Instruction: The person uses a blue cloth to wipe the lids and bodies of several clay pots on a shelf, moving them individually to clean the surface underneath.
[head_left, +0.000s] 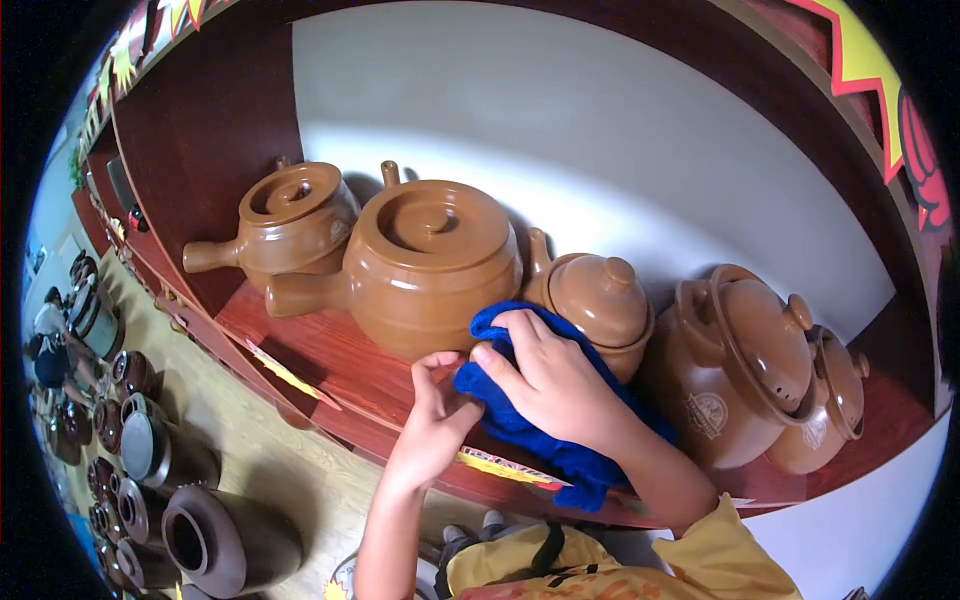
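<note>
In the head view, the left hand (440, 420) curls at the blue cloth's edge, thumb and fingers slightly apart; the right hand (550, 385) presses the blue cloth (545, 440) against the small lidded clay pot (600, 300), beside a larger lidded clay pot (430, 260).

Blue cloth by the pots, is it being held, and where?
The right hand holds the blue cloth by its upper end, between thumb and fingers; whether the left hand grips its edge cannot be told.
</note>
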